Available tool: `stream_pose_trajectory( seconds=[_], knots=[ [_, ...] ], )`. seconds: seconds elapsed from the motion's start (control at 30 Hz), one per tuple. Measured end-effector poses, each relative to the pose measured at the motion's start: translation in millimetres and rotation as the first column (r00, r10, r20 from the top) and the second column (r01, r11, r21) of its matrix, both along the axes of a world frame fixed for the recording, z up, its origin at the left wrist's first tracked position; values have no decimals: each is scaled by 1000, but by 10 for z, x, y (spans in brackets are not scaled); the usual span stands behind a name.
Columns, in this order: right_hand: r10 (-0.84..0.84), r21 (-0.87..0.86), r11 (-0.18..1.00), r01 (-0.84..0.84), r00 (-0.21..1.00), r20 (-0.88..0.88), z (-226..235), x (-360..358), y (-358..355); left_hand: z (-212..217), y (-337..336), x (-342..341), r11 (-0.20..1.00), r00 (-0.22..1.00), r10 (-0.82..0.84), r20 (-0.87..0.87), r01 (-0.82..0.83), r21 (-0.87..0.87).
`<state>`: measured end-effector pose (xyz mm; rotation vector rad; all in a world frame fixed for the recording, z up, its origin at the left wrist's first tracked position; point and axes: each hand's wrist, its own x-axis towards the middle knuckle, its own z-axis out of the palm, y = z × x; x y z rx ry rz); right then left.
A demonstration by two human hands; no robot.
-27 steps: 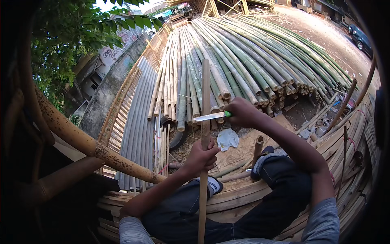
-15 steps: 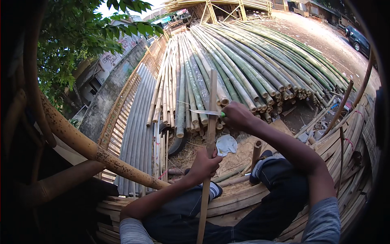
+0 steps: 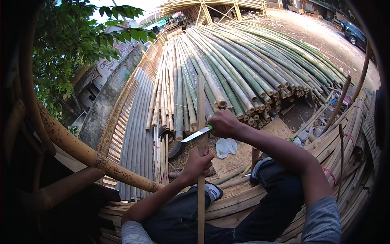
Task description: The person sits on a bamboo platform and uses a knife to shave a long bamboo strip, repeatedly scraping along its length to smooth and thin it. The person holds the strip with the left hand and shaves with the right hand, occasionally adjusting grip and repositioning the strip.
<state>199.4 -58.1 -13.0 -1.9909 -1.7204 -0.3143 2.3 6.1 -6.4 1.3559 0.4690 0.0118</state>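
A long, flat bamboo strip (image 3: 201, 105) stands nearly upright in front of me, its lower end between my legs. Around its middle my left hand (image 3: 196, 164) is closed. Higher up, my right hand (image 3: 224, 124) grips a knife by its green handle, most of which the fist hides. The bright knife blade (image 3: 195, 134) points left and slightly down, lying across the strip a little above my left hand.
A big stack of bamboo poles (image 3: 227, 69) fans out ahead. Split bamboo strips (image 3: 239, 199) lie under and beside my legs. A thick bamboo pole (image 3: 101, 162) crosses on the left, near corrugated sheets (image 3: 136, 134). A white plastic scrap (image 3: 226, 148) lies on the ground.
My right hand and the knife have come down and left along the strip, and the blade now tilts down at its tip. The strip's top has swung left; my left hand still holds it.
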Motion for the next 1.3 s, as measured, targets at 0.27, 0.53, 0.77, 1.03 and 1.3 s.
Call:
stream_pose_trajectory(
  seconds=[0.27, 0.53, 0.77, 1.03, 1.3],
  knots=[
    [-501, 320, 666, 674, 721, -478, 385, 1616, -406, -142, -494, -159, 957, 957, -291, 5, 291, -7],
    [-358, 0, 867, 498, 623, -696, -457, 1750, -931, -35, 183, -145, 961, 988, -106, 109, 130, -242],
    [-357, -174, 934, 312, 796, -488, -353, 1325, -1093, -250, 411, -145, 840, 975, -134, 178, 206, -501],
    [-305, -208, 949, 237, 861, -408, -405, 828, -1235, 72, -22, -476, 801, 925, -197, 325, 343, -491],
    [-239, -133, 970, 204, 691, -682, -310, 654, -1246, 160, -294, -509, 781, 910, -205, 360, 374, -500]
  ],
)
